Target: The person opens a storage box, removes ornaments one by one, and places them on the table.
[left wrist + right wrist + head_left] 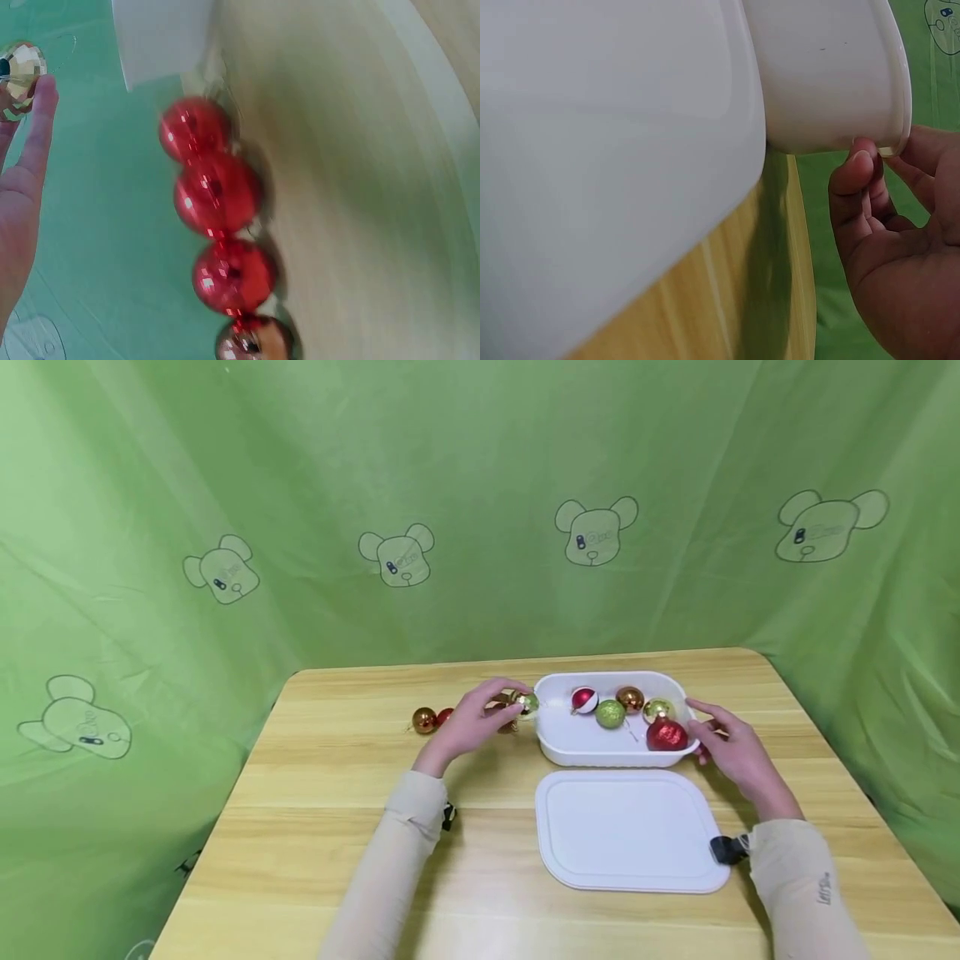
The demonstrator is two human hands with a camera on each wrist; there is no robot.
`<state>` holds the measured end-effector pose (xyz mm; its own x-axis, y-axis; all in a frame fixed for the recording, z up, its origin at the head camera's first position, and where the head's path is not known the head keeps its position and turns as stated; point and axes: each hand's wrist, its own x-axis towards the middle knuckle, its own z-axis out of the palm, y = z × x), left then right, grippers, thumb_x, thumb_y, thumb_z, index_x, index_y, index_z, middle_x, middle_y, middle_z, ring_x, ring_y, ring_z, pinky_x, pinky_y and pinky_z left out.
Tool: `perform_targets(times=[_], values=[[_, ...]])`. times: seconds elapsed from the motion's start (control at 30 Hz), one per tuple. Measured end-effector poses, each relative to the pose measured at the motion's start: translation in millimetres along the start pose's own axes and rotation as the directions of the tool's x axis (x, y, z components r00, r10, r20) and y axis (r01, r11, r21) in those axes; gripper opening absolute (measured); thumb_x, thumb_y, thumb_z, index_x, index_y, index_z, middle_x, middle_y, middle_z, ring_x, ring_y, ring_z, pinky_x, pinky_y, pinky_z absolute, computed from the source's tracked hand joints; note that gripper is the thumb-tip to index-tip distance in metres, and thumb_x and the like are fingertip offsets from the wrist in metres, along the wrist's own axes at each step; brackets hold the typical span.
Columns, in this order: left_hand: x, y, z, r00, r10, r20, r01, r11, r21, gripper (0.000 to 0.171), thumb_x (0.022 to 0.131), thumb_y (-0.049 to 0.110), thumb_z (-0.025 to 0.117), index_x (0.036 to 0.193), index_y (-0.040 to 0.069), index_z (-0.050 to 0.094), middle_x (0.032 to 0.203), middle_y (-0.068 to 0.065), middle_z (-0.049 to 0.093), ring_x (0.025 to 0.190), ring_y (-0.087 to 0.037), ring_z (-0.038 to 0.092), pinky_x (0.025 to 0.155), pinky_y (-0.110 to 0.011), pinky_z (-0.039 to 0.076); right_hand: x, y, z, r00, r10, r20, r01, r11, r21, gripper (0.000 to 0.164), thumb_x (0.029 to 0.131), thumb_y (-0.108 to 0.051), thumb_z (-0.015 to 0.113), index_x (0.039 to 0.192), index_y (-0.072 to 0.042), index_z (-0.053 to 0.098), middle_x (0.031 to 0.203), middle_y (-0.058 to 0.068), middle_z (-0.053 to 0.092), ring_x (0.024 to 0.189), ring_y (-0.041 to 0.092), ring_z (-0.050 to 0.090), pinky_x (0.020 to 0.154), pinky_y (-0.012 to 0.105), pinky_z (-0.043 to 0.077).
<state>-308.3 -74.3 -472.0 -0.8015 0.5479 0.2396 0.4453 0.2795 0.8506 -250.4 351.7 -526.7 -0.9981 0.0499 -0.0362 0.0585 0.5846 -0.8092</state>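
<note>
My left hand (474, 717) pinches a shiny faceted gold-green Christmas ball (528, 702), held just outside the left end of a white plastic box (558, 757). In the left wrist view the faceted ball (28, 66) shows at the fingertips. My right hand (735, 750) grips the box's right end by the rim, fingers and thumb bent at the wall (832, 97). Inside the box lie several baubles: a red-and-white one (584, 699), a glittery green one (611, 714), a copper one (631, 698), a gold one (658, 710) and a larger red one (667, 734).
A white lid (630, 831) lies flat on the wooden table (300, 852) in front of the box. Left of the box a copper ball (424, 720) and red balls (217, 193) stand in a row, partly hidden by my left hand in the head view. Green cloth (480, 443) hangs behind.
</note>
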Motion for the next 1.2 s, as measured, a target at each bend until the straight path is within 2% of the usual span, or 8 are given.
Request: perform_targets(times=[0.07,0.2,0.3,0.57,0.73,0.93,1.2], values=[[-3.9,-2.7,-5.1,1.0,-0.006,-0.015,0.006,1.0,0.001,0.034,0.101,0.025,0.069,0.135,0.021,0.064,0.139,0.0,0.062,0.12,-0.019,0.065,0.104,-0.03,0.056,-0.1,0.0,-0.4,1.0,0.0,-0.003,0.0,1.0,0.002,0.061,0.109,-0.045,0.047,0.162,-0.019,0.033,0.107,0.018,0.058,0.074,0.019,0.063,0.061,0.031,0.055],[-11.3,-8.5,-13.5,0.999,-0.019,-0.04,0.019,1.0,-0.007,0.041,0.095,0.023,0.078,0.133,0.021,0.064,0.139,0.001,0.061,0.117,-0.017,0.066,0.1,-0.026,0.057,0.3,0.6,-0.8,1.0,-0.006,-0.006,0.006,1.0,0.015,0.06,0.109,-0.043,0.048,0.161,-0.017,0.035,0.104,0.017,0.058,0.072,0.017,0.063,0.061,0.031,0.055],[-16.1,-12.2,-19.2,0.998,-0.028,-0.052,0.027,1.0,-0.014,0.041,0.093,0.022,0.079,0.132,0.021,0.064,0.138,0.002,0.061,0.117,-0.017,0.066,0.099,-0.025,0.058,0.2,1.1,-1.7,1.0,-0.011,-0.01,0.011,1.0,0.019,0.059,0.11,-0.042,0.048,0.161,-0.016,0.035,0.103,0.017,0.059,0.072,0.016,0.063,0.061,0.031,0.055],[-33.0,-24.8,-39.3,0.991,-0.068,-0.113,0.067,0.998,-0.009,0.038,0.095,0.016,0.076,0.131,0.019,0.065,0.135,-0.003,0.063,0.116,-0.027,0.067,0.103,-0.04,0.058,-0.5,2.1,-1.7,1.0,-0.013,-0.012,0.013,1.0,0.014,0.059,0.11,-0.042,0.047,0.161,-0.016,0.035,0.102,0.017,0.058,0.072,0.018,0.063,0.061,0.03,0.055],[-47.7,-34.2,-56.3,0.985,-0.098,-0.139,0.104,0.994,0.036,0.037,0.095,0.017,0.077,0.13,0.018,0.065,0.13,-0.004,0.065,0.112,-0.025,0.068,0.102,-0.041,0.058,0.2,1.3,-1.1,1.0,-0.013,-0.007,0.013,1.0,0.008,0.06,0.11,-0.042,0.048,0.162,-0.017,0.034,0.105,0.018,0.058,0.073,0.018,0.063,0.061,0.031,0.056],[-66.4,-46.5,-77.1,0.969,-0.163,-0.188,0.177,0.982,0.06,0.038,0.094,0.021,0.078,0.13,0.018,0.066,0.134,-0.006,0.064,0.117,-0.032,0.066,0.104,-0.045,0.057,-0.1,-0.2,-1.7,1.0,-0.01,0.006,0.01,1.0,0.002,0.059,0.11,-0.042,0.047,0.162,-0.018,0.033,0.107,0.019,0.058,0.073,0.018,0.063,0.063,0.031,0.056],[-83.8,-64.2,-95.4,0.947,-0.203,-0.249,0.225,0.972,0.061,0.042,0.094,0.017,0.076,0.134,0.015,0.062,0.14,-0.008,0.059,0.126,-0.033,0.062,0.108,-0.043,0.055,-0.7,-0.2,-2.1,1.0,-0.006,0.003,0.006,1.0,0.003,0.06,0.109,-0.044,0.047,0.162,-0.019,0.034,0.104,0.018,0.059,0.073,0.017,0.063,0.062,0.031,0.055]])
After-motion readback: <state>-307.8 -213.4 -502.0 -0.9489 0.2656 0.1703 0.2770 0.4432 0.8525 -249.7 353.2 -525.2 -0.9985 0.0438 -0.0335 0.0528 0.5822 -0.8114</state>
